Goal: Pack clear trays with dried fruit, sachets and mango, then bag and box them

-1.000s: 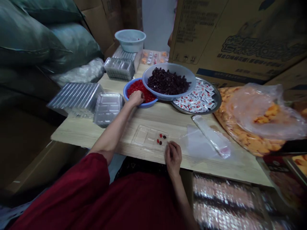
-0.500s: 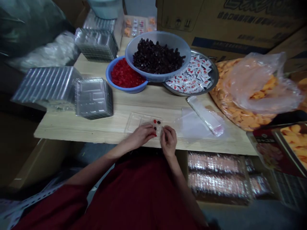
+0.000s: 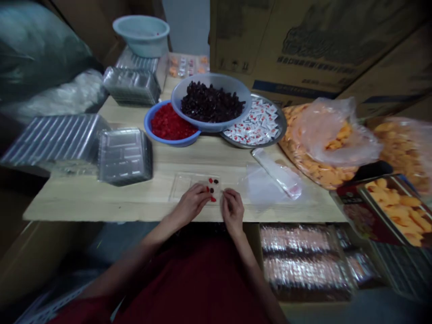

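Note:
A clear plastic compartment tray (image 3: pixel 184 185) lies at the near edge of the wooden table (image 3: pixel 101 202). Its right compartment holds a few red and dark fruit pieces (image 3: pixel 212 186). My left hand (image 3: pixel 191 204) rests at that compartment with its fingertips on red pieces. My right hand (image 3: pixel 232 209) touches the tray's right edge, fingers curled. Behind the tray stand a blue bowl of red pieces (image 3: pixel 168 124) and a larger bowl of dark dried fruit (image 3: pixel 211 102).
A metal plate of small white sachets (image 3: pixel 258 126) sits right of the bowls. Clear bags (image 3: pixel 275 175) lie beside the tray. Orange snacks in plastic (image 3: pixel 324 148) fill the right. Stacks of empty clear trays (image 3: pixel 123 155) stand left, cardboard boxes (image 3: pixel 303 40) behind.
My left hand left the blue bowl of red pieces and came back to the tray's right compartment. More red pieces lie there now. My right hand stayed at the tray's edge.

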Demonstrator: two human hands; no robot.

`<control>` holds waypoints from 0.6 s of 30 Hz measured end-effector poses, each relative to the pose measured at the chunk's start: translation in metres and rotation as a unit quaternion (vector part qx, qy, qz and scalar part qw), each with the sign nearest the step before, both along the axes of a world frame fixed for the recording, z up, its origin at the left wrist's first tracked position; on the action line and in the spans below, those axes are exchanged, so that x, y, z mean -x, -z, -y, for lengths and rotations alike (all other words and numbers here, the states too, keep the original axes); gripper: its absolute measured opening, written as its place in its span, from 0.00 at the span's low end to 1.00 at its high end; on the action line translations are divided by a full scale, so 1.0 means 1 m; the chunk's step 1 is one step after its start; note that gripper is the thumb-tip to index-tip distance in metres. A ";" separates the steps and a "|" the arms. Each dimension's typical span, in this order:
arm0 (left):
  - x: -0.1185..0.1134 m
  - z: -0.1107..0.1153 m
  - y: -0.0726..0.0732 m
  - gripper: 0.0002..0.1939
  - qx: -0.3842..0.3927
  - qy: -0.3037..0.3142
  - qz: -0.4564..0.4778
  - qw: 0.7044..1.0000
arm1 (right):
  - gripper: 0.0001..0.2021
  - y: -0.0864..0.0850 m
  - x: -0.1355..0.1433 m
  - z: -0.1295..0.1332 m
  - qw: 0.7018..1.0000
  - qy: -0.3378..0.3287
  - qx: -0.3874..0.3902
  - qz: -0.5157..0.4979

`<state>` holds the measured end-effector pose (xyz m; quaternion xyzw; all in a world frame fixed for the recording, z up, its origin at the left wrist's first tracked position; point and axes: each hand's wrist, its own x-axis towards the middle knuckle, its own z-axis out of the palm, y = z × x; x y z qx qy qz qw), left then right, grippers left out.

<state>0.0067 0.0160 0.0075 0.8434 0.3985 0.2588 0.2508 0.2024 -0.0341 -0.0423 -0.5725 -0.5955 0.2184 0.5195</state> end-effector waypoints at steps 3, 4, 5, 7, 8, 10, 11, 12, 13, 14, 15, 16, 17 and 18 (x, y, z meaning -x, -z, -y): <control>0.007 -0.006 -0.010 0.12 -0.013 -0.032 0.042 0.999 | 0.12 -0.022 -0.021 -0.021 0.998 0.038 -0.032 -0.027; 0.010 -0.008 -0.013 0.12 -0.014 -0.040 0.051 0.998 | 0.11 -0.032 -0.032 -0.033 0.997 0.059 -0.054 -0.017; 0.013 -0.011 -0.016 0.11 -0.016 -0.047 0.056 0.997 | 0.11 -0.042 -0.045 -0.050 0.994 0.078 -0.079 0.001; 0.016 -0.014 -0.021 0.10 -0.022 -0.063 0.061 0.996 | 0.11 -0.061 -0.074 -0.092 0.986 0.109 -0.116 0.047; 0.016 -0.015 -0.022 0.10 -0.023 -0.072 0.066 0.995 | 0.12 -0.069 -0.089 -0.117 0.983 0.113 -0.121 0.077; 0.015 -0.013 -0.025 0.10 -0.018 -0.084 0.079 0.993 | 0.14 -0.082 -0.113 -0.173 0.981 0.112 -0.081 0.138; 0.014 -0.012 -0.025 0.10 -0.013 -0.089 0.086 0.992 | 0.15 -0.086 -0.122 -0.202 0.978 0.110 -0.032 0.176; 0.013 -0.010 -0.025 0.09 -0.005 -0.094 0.090 0.992 | 0.16 -0.089 -0.129 -0.229 0.969 0.103 0.036 0.222; 0.013 -0.008 -0.025 0.09 0.003 -0.101 0.092 0.991 | 0.16 -0.090 -0.132 -0.254 0.956 0.093 0.105 0.259; 0.013 -0.005 -0.025 0.09 0.013 -0.109 0.092 0.990 | 0.17 -0.090 -0.133 -0.277 0.949 0.078 0.140 0.271; 0.014 -0.003 -0.024 0.09 0.022 -0.118 0.089 0.989 | 0.19 -0.089 -0.131 -0.296 0.944 0.064 0.164 0.280; 0.015 -0.001 -0.023 0.10 0.031 -0.127 0.086 0.988 | 0.22 -0.087 -0.128 -0.311 0.940 0.051 0.178 0.285; 0.017 0.000 -0.022 0.10 0.037 -0.134 0.084 0.987 | 0.24 -0.085 -0.124 -0.322 0.940 0.041 0.182 0.287; 0.019 0.001 -0.020 0.10 0.040 -0.139 0.081 0.986 | 0.26 -0.082 -0.119 -0.331 0.938 0.033 0.187 0.290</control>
